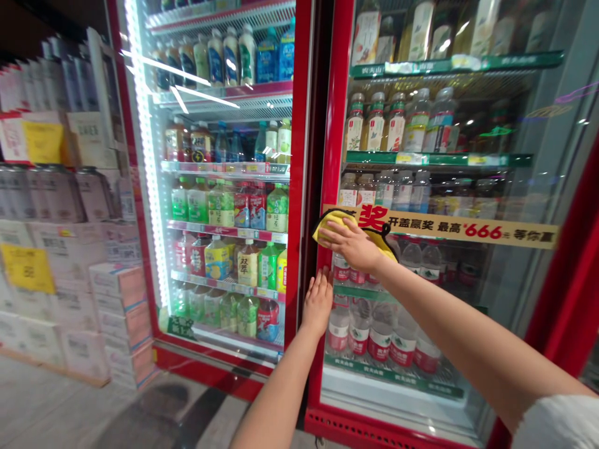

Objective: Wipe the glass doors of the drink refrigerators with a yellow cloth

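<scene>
My right hand (350,244) presses a yellow cleaning cloth (384,247) with dark edging and a small loop against the right fridge's glass door, near its left edge. Part of the cloth lies under my fingers and covers the left end of a promotional strip (472,228) on the glass. Lower and to the left, my left hand (319,300) rests on the red door frame (335,125), fingers stretched out and holding nothing. Behind the glass, below the cloth, stand several water bottles (379,343) with red and white labels.
To the left, a lit fridge with a red frame (299,187) holds shelves of bottled drinks (219,202). Farther left are stacked cartons (124,312) and yellow price signs (28,268). The grey floor (60,415) shows along the bottom.
</scene>
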Demonstrator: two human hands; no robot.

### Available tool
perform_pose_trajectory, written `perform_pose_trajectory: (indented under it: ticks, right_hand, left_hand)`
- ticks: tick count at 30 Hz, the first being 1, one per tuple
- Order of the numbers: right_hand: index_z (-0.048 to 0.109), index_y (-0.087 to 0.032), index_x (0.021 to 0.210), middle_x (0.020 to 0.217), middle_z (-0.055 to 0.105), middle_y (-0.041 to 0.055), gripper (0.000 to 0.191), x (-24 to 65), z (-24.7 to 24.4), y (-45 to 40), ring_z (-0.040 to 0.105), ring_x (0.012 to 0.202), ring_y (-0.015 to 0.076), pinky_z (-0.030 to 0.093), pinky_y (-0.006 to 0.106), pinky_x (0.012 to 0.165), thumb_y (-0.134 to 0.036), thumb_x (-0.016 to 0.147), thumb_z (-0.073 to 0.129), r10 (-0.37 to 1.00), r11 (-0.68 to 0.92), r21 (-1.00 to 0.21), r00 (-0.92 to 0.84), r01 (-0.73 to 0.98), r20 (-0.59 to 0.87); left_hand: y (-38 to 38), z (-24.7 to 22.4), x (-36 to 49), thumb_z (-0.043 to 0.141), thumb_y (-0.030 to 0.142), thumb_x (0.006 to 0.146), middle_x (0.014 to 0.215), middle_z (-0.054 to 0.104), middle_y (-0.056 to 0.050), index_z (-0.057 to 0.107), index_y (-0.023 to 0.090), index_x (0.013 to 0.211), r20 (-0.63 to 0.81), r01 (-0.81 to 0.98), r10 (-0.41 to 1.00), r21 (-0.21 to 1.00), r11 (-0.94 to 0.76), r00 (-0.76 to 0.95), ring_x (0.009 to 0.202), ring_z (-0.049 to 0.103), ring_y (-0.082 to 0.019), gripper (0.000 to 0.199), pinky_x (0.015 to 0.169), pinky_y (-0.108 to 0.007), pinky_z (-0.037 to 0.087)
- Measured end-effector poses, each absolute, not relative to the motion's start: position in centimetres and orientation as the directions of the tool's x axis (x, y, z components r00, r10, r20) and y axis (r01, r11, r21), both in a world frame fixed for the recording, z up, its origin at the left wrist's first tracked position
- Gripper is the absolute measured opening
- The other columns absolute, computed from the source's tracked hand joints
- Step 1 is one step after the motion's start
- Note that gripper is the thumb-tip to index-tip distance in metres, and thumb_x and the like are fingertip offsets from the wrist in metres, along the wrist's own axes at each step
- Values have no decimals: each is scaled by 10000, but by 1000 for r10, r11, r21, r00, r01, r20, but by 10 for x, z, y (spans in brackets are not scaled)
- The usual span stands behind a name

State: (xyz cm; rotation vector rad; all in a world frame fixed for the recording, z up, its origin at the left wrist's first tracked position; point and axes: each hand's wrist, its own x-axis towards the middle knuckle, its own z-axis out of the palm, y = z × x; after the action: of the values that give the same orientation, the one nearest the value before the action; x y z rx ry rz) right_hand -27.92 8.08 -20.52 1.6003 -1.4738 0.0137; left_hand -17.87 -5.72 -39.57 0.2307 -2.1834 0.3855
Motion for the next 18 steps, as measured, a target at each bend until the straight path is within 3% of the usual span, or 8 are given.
perform_pose_trajectory:
  ticks: [3,6,9,13,15,18]
  right_hand:
    - [609,-336,1418,1570,505,-55,485,-279,-225,82,385,1506,214,184,471,1302,-171,973,513,-835,37,639,328,-769,442]
    - [599,-359,1420,1559,518,-71,500,-282,-212,81,400,1496,185,192,443,1303,-165,966,518,-858,3,646,330,-763,393]
    - [536,-367,1476,1594,473,-78,544,-284,-169,74,342,1527,188,165,472,1308,-164,973,497,-822,121,627,277,-769,498]
    - [506,-303,1511,1647,398,-23,514,-280,-129,64,280,1555,250,142,545,1298,-199,1018,403,-711,334,525,156,-783,685]
    - [497,-277,1518,1658,379,4,513,-278,-136,62,261,1562,266,138,560,1293,-205,1027,368,-678,377,485,122,-789,725]
    - [463,-299,1538,1658,378,-16,539,-276,-176,65,248,1567,244,139,540,1296,-199,1014,380,-715,325,523,157,-788,681]
  left_hand:
    - [-57,-395,-179,438,7,912,1616,411,-166,517,143,1471,803,-296,-24,-192,936,-596,1517,338,-269,581,1232,-468,391]
    - [-57,-394,-178,399,-16,909,1610,423,-159,518,133,1469,807,-302,-22,-195,933,-590,1512,349,-259,591,1235,-453,388]
    - [-58,-392,-176,399,-23,901,1619,408,-155,472,122,1506,809,-308,-29,-191,932,-587,1516,341,-235,627,1232,-407,393]
    - [-58,-392,-175,584,94,874,1657,349,-117,380,188,1574,786,-308,-67,-161,938,-614,1539,280,-255,735,1227,-414,397]
    - [-57,-392,-175,593,104,872,1658,351,-102,380,211,1574,784,-326,-83,-157,932,-616,1537,289,-252,741,1221,-418,406]
    - [-56,-393,-175,490,28,890,1644,378,-107,424,201,1546,792,-339,-76,-171,925,-606,1528,322,-226,681,1226,-425,399]
